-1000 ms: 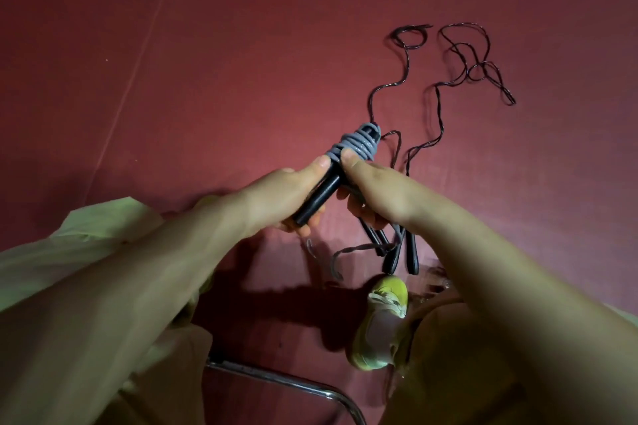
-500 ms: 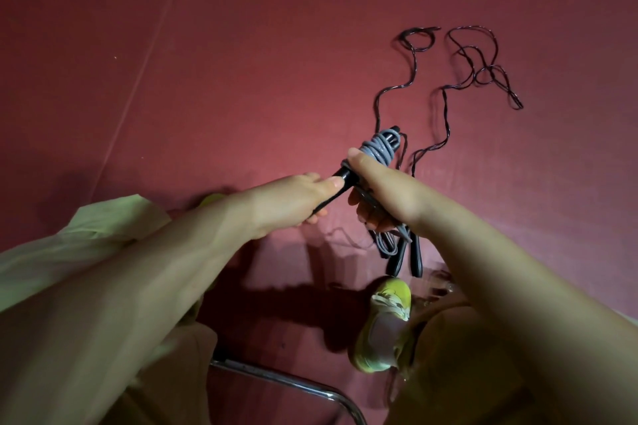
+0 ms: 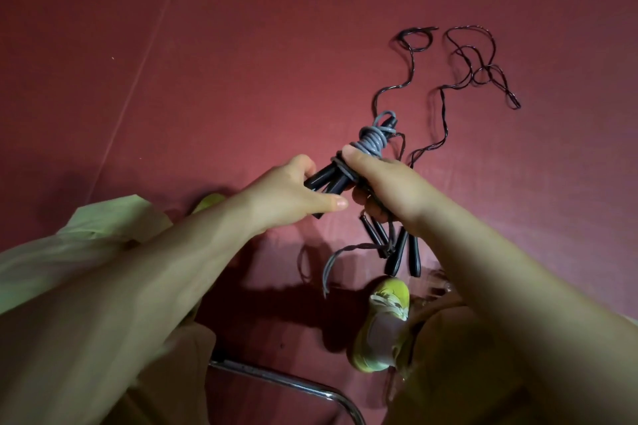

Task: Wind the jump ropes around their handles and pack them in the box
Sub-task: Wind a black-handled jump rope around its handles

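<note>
Here both hands clasp one bundle above the floor: the left hand (image 3: 293,197) steadies the handles (image 3: 326,179) — the right hand (image 3: 383,183) pins the grey rope (image 3: 373,141) so coils hold; no box in view.

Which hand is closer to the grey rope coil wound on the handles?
Right. The right hand has its thumb touching the grey rope coil; the left hand grips the black handles lower down.
</note>
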A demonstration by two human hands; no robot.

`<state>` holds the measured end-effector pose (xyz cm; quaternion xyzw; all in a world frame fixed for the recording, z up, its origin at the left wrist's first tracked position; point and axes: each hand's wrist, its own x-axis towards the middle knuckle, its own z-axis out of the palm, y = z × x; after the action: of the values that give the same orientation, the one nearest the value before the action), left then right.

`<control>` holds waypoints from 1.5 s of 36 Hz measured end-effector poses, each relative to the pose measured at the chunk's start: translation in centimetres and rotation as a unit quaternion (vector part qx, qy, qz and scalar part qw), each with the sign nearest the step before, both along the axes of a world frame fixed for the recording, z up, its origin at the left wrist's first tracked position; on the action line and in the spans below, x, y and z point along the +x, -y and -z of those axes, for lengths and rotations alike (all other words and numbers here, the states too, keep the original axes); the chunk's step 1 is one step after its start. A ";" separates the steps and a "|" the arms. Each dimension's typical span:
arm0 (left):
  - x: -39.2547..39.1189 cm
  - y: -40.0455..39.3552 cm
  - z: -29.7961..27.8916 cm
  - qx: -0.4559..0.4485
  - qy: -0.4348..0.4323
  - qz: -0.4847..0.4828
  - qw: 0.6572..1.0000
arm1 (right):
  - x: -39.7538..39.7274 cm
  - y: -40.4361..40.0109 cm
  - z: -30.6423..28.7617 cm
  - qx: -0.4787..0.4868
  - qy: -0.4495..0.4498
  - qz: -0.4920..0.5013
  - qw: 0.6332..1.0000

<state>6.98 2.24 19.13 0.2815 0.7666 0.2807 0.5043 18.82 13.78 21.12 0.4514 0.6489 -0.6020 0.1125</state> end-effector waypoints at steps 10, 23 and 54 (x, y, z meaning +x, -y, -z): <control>0.4 -0.2 -1.8 0.000 0.319 -0.037 0.947 | 0.0 0.1 -0.1 -0.041 -0.117 0.033 0.992; -0.3 0.2 -2.3 -0.028 0.578 -0.044 0.815 | 0.0 -0.2 0.0 -0.052 -0.138 -0.052 0.988; 1.1 -1.3 -0.5 -0.036 -0.114 0.084 0.989 | 0.8 0.2 -0.3 0.038 0.071 -0.086 0.993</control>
<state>8.07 3.52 19.67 0.3567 0.8025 0.1762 0.4446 19.66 13.63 21.38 0.4399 0.6977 -0.5316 0.1926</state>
